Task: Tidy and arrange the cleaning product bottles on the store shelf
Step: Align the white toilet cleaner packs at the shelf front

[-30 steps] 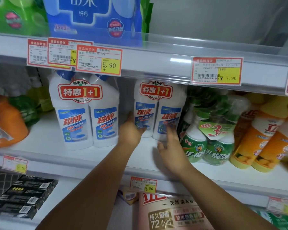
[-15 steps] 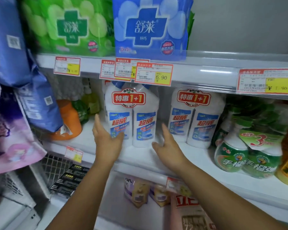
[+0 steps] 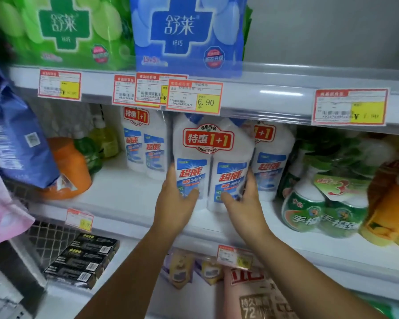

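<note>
Nearest the viewer, left hand (image 3: 174,207) and right hand (image 3: 243,206) grip the sides of a white twin-pack (image 3: 209,157) at the shelf (image 3: 124,194) front. Behind stand a second pack (image 3: 145,146) and third pack (image 3: 272,162). Seemingly mid-repositioning; next, align it squarely between them.

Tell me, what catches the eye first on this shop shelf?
A twin pack of white cleaner bottles with a red 1+1 banner, front and centre at the middle shelf, in the grip of the left hand and right hand. Above it, on the top shelf, sit a bright blue pack and a green pack, with a 6.90 price tag beneath.
</note>
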Motion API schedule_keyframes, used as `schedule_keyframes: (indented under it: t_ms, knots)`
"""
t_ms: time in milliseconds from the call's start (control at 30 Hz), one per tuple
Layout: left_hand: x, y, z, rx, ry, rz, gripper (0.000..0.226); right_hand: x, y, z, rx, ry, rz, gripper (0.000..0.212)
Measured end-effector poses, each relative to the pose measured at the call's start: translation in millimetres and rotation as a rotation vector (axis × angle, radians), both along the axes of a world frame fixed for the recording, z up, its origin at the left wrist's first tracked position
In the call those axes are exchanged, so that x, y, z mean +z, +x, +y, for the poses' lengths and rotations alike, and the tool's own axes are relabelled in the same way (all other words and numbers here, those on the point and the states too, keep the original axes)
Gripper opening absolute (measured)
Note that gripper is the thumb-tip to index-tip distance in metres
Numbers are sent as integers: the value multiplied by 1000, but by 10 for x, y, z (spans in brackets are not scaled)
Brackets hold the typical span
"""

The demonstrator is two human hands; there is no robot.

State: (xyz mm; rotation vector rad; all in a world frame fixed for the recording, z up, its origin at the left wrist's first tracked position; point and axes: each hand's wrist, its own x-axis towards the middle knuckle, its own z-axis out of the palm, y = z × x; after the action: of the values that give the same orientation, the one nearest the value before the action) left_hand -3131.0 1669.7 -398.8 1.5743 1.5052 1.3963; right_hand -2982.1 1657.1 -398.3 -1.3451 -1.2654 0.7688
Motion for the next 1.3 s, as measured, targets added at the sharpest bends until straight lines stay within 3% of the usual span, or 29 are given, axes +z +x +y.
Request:
schedule_keyframes:
  t_ms: [133,400,600,900,967,1033,1133,1233,1300]
  knots:
    - [5,341,-17,-74,25,30,54,26,318,-123,-76,17,-26,73]
    - [14,634,24,-99,41,26,60,136,562,-288,-95,32,-73,67]
    - [-7,660,40,-53,20,62,60,22,422,-427,-128,44,-254,87]
    - [-54,638,143,-139,16,66,61,-16,472,-417,-145,20,-313,83]
    - [-39,509,150,-63,38,26,55,-31,447,-469,-175,67,-295,73]
    - [15,269,189,162,103,-30,55,-43,364,-511,-196,102,-295,61]
    - [46,-193,379,349,101,-49,74,-98,194,-500,-146,78,-304,53]
    - [-1,-590,646,306,-20,-44,95,-165,110,-442,-116,55,-366,50]
    - [7,-764,811,212,-42,-119,93,-181,106,-399,-117,36,-393,48]
